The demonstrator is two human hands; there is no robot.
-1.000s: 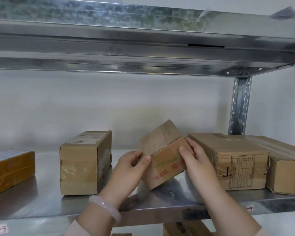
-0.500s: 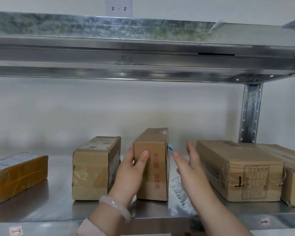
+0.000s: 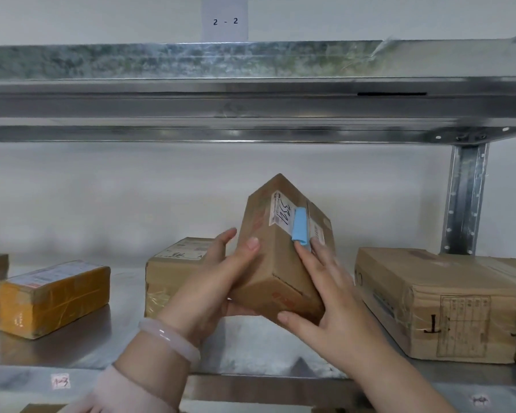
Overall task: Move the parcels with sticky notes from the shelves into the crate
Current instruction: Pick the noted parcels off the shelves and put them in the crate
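Note:
A small brown cardboard parcel [image 3: 276,257] is lifted off the metal shelf [image 3: 102,347], tilted, with a white label and a curled blue sticky note [image 3: 300,227] on its upper face. My left hand [image 3: 218,287] grips its left side and underside, thumb on the front face. My right hand [image 3: 328,296] holds the right side, fingers up by the sticky note and thumb under the lower corner. The crate is not in view.
On the same shelf stand a yellow-taped parcel [image 3: 52,296] at left, a brown parcel [image 3: 173,272] behind my left hand, and a large brown parcel [image 3: 435,302] at right with another beyond it. An upper shelf [image 3: 251,93] hangs low overhead; an upright post [image 3: 465,198] stands right.
The parcel stood upright on the shelf with only my left hand on it; now both hands hold it raised and tilted, its blue sticky note turned into view.

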